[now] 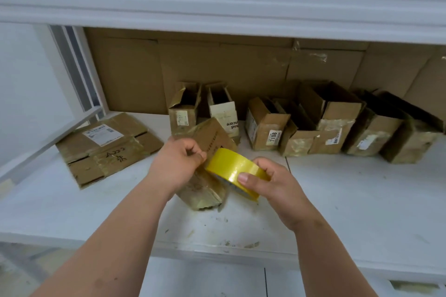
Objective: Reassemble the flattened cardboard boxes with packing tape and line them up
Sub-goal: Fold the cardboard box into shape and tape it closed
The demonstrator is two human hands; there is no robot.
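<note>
A wide white table (pixel 350 200) carries all the things, and large brown cardboard sheets (pixel 217 67) stand against the wall behind it. Along the back of the table a row of assembled boxes (pixel 333 123) stands side by side, their open tops upward, with old glossy tape on their fronts. On the left part of the table lies a flattened box (pixel 106 147), with a white label and some handwriting on it.

Near the middle, in front of the row, one small box (pixel 205 164) lies tilted on the table, under both hands. The left hand (pixel 177 164) is above this box, and its grip is curled, thumb and fingers pinching at the edge of the yellow tape roll (pixel 235 169), most likely the free end of the tape, though this end is too thin to see. The right hand (pixel 268 181) grasps the roll itself, thumb on the outer yellow face, just above the box.
</note>
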